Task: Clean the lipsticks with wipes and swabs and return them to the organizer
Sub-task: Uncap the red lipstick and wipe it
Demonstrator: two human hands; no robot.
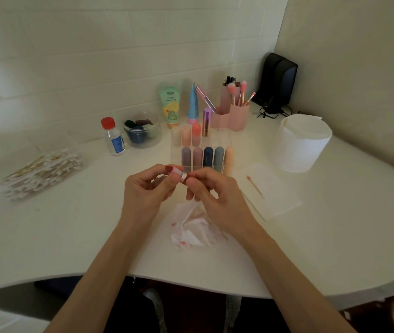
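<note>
An uncapped lipstick (pixel 176 173) with a dark red tip and a silver collar lies between my hands, just in front of the clear organizer (pixel 222 141). My left hand (pixel 147 188) pinches its tip end, wrapped in a bit of white wipe. My right hand (pixel 211 193) grips its base. The organizer holds several capped lipsticks (pixel 206 158) in two rows. A crumpled wipe (pixel 193 228) stained red lies on the table below my hands. A used swab (pixel 254 186) with a pink tip rests on a flat white wipe (pixel 272 191) to the right.
A pack of cotton swabs (pixel 44 170) lies at the left. Behind it stand a small red-capped bottle (pixel 113 137), a jar of sponges (pixel 141 131), tubes (pixel 172 105) and pink brush holders (pixel 233 111). A white roll of wipes (pixel 301 143) stands at right, with a black speaker (pixel 278 79) behind it.
</note>
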